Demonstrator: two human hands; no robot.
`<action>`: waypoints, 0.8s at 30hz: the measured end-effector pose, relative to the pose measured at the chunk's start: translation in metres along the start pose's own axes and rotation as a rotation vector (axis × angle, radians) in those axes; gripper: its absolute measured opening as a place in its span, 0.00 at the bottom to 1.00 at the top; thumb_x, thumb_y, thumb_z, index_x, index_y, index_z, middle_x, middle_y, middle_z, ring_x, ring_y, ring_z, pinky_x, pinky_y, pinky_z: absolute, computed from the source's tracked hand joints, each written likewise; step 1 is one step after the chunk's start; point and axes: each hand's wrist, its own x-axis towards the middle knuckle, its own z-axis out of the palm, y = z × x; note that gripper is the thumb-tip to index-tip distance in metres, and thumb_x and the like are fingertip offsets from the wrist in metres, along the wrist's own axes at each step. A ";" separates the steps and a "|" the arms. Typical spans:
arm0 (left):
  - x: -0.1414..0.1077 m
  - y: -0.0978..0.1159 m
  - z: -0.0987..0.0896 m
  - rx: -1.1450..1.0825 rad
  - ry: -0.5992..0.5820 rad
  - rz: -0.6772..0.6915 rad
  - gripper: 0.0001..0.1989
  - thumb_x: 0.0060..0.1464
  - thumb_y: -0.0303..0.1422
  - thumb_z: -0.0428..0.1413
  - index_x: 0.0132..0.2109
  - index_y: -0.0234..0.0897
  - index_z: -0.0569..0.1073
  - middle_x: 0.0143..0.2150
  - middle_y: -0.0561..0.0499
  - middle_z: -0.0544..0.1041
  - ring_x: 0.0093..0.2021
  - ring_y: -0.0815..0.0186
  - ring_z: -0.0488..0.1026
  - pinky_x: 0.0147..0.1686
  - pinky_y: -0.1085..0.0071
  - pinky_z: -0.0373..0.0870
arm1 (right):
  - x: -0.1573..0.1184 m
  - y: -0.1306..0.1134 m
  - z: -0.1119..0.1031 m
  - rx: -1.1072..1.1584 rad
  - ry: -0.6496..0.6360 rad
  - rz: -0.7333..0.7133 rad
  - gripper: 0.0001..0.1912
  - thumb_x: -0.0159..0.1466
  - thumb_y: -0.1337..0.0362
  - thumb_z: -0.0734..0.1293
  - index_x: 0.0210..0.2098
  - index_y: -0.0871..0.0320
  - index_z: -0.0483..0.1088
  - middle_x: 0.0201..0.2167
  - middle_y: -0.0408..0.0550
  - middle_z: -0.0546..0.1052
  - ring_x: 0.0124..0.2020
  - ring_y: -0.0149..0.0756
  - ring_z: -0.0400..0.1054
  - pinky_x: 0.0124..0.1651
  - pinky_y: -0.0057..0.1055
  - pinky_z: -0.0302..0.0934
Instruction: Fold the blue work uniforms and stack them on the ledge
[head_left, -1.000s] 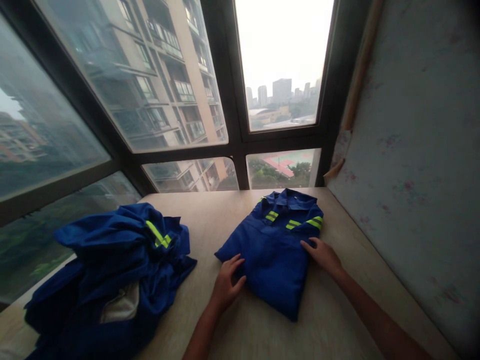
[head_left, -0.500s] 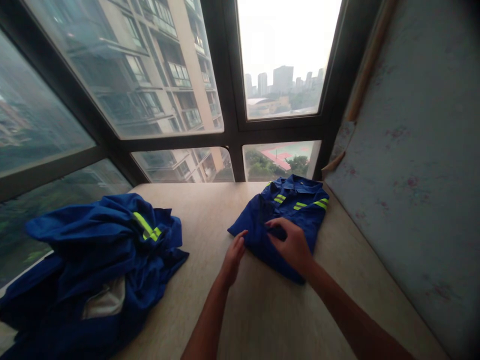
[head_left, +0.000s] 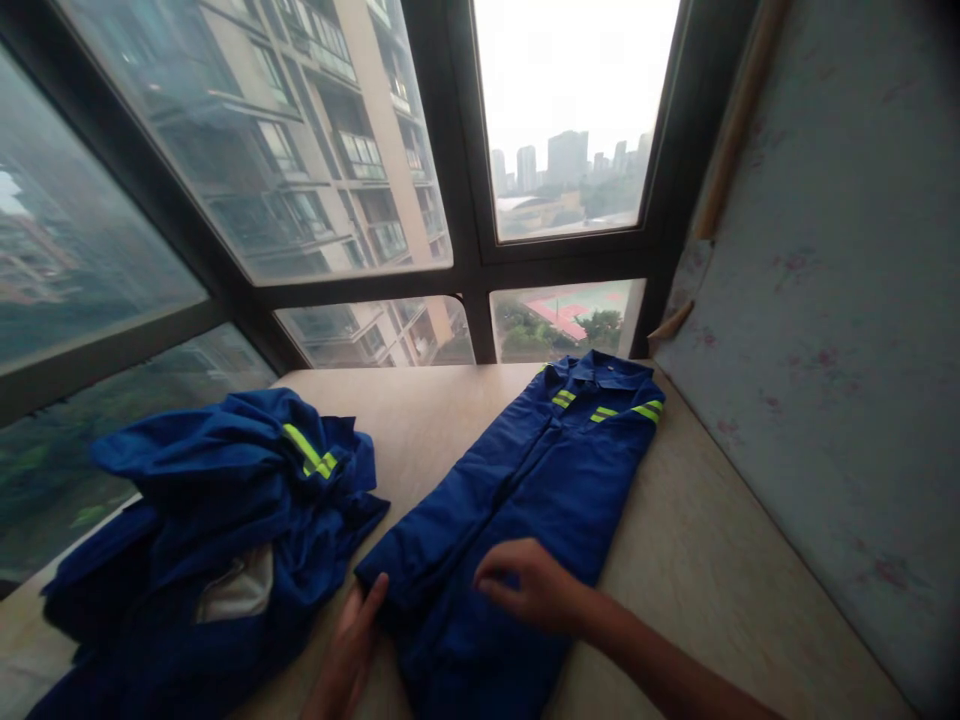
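A blue work jacket (head_left: 517, 490) with yellow-green reflective strips lies lengthwise on the pale surface, collar at the far end. Its near end runs out of the bottom of the view. My left hand (head_left: 356, 630) is at the jacket's near left corner, thumb over the edge and the other fingers partly hidden beside or under it. Above the middle of the lower part is my right hand (head_left: 529, 585), its fingers curled toward the thumb, with no cloth visibly pinched in them. To the left lies a second, crumpled blue garment (head_left: 217, 500) with a yellow-green strip and a pale patch.
The pale surface (head_left: 420, 410) ends at dark window frames (head_left: 360, 290) behind and to the left. A flowered wall (head_left: 817, 350) stands along the right side, its covering peeling near the window corner (head_left: 671, 325).
The jacket's lower part, folded up before, is now spread out toward me. Both hands have come nearer, the left one also moving left and the right one slightly left. The crumpled garment lies as before.
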 end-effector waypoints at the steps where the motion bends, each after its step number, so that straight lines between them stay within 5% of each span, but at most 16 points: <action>1: 0.006 -0.003 0.001 0.103 0.038 0.026 0.28 0.49 0.48 0.62 0.54 0.38 0.73 0.52 0.42 0.79 0.59 0.48 0.71 0.61 0.50 0.65 | 0.001 0.013 -0.016 -0.069 0.104 0.059 0.10 0.65 0.66 0.63 0.41 0.57 0.76 0.39 0.47 0.81 0.41 0.36 0.75 0.47 0.31 0.67; 5: 0.033 -0.004 0.014 0.474 0.137 0.140 0.26 0.46 0.44 0.61 0.48 0.30 0.74 0.49 0.35 0.80 0.56 0.45 0.74 0.59 0.53 0.68 | -0.014 0.074 -0.069 -0.464 0.349 0.250 0.18 0.62 0.67 0.64 0.51 0.58 0.73 0.53 0.55 0.75 0.56 0.45 0.68 0.61 0.45 0.61; 8: 0.050 0.001 0.026 0.619 0.165 0.253 0.27 0.50 0.45 0.56 0.51 0.28 0.72 0.50 0.34 0.79 0.55 0.47 0.75 0.58 0.57 0.69 | -0.041 0.106 -0.078 -0.680 0.368 0.355 0.21 0.64 0.64 0.64 0.55 0.62 0.70 0.59 0.60 0.70 0.62 0.49 0.62 0.65 0.47 0.56; 15: 0.065 0.034 0.058 1.020 0.351 0.719 0.26 0.61 0.40 0.48 0.61 0.30 0.65 0.60 0.33 0.71 0.61 0.49 0.68 0.59 0.53 0.65 | -0.071 0.101 -0.062 -0.846 0.289 0.438 0.20 0.66 0.57 0.63 0.53 0.57 0.72 0.56 0.59 0.73 0.58 0.53 0.65 0.59 0.47 0.60; 17: 0.061 0.043 0.070 1.167 0.257 0.868 0.26 0.60 0.41 0.52 0.62 0.33 0.66 0.62 0.35 0.70 0.64 0.47 0.64 0.63 0.48 0.58 | -0.064 0.100 -0.078 -0.813 0.286 0.442 0.17 0.66 0.59 0.62 0.51 0.56 0.73 0.52 0.57 0.76 0.54 0.49 0.69 0.57 0.44 0.62; 20: 0.052 0.049 0.090 1.347 -0.064 0.936 0.26 0.56 0.38 0.58 0.61 0.40 0.68 0.63 0.39 0.71 0.64 0.45 0.63 0.66 0.38 0.44 | -0.045 0.106 -0.112 -0.802 0.391 0.475 0.17 0.65 0.61 0.63 0.52 0.56 0.72 0.52 0.56 0.76 0.54 0.48 0.69 0.57 0.44 0.61; 24: 0.061 0.058 0.107 1.223 -0.228 0.721 0.21 0.56 0.24 0.55 0.56 0.41 0.74 0.52 0.41 0.79 0.54 0.52 0.74 0.67 0.44 0.45 | -0.018 0.108 -0.142 -0.686 0.399 0.518 0.19 0.60 0.63 0.67 0.51 0.56 0.73 0.49 0.55 0.77 0.51 0.47 0.71 0.54 0.41 0.63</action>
